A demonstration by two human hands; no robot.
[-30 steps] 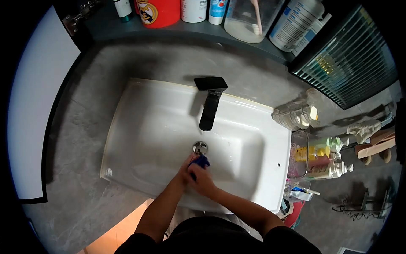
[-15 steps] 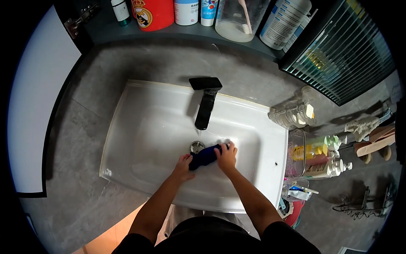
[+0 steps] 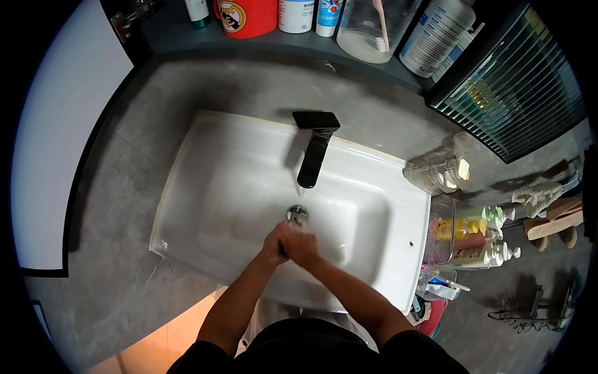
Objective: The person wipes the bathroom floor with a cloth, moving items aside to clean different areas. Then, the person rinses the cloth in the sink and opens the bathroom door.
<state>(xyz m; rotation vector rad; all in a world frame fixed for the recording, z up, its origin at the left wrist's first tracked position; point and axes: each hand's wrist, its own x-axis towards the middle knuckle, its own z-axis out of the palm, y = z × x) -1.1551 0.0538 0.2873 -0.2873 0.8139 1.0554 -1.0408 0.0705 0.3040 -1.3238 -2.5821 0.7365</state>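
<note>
My left hand (image 3: 274, 245) and my right hand (image 3: 300, 245) are pressed together over the front part of the white sink (image 3: 237, 181), just below the metal drain (image 3: 297, 215). Both are closed around the dark blue cloth, of which only a small dark bit (image 3: 283, 250) shows between them. The rest of the cloth is hidden by my fingers. Behind my hands stands the black faucet (image 3: 313, 156), its spout pointing toward the drain.
A shelf (image 3: 305, 47) with a red cup (image 3: 249, 17), bottles and a clear toothbrush container (image 3: 372, 31) runs along the back. Right of the sink are jars (image 3: 436, 176) and several pump bottles (image 3: 476, 230). A white panel (image 3: 68, 143) is at left.
Half a second ago the blue cloth was stretched between my separated hands. Now my right hand has come back left against my left hand, and the cloth is bunched up between them.
</note>
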